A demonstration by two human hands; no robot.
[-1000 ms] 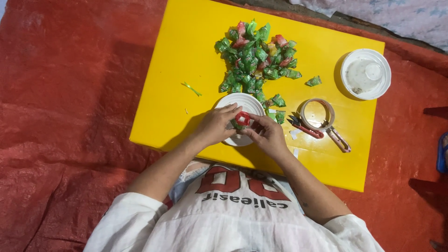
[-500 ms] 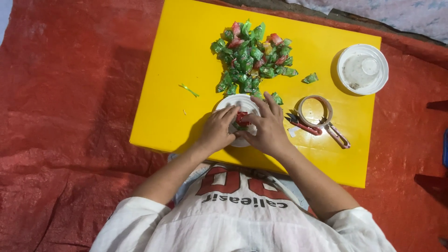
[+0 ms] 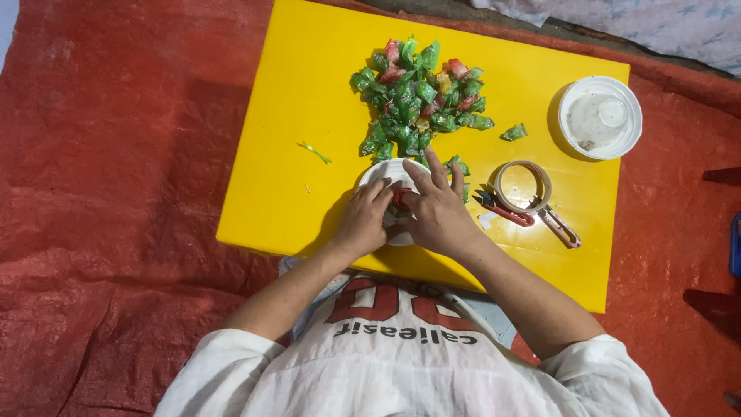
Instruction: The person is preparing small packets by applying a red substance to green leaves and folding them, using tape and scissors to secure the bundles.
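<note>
My left hand (image 3: 363, 220) and my right hand (image 3: 436, 208) meet over a small white round plate (image 3: 386, 168) on a yellow board (image 3: 309, 100). Both pinch a red and green wrapped sweet (image 3: 400, 199) between the fingertips, above the plate. Just beyond the plate lies a heap of several green and red wrapped sweets (image 3: 413, 96). The plate is mostly covered by my hands.
A roll of tape (image 3: 522, 186) and red-handled scissors (image 3: 532, 218) lie right of my hands. A white round lid or bowl (image 3: 600, 117) sits at the board's far right. One stray sweet (image 3: 514, 132) and a green scrap (image 3: 315, 151) lie on the board. Red sheet (image 3: 108, 193) surrounds it.
My right hand has slid left onto the plate and now covers more of it, fingers stretched toward the heap. The left hand stays on the sweet.
</note>
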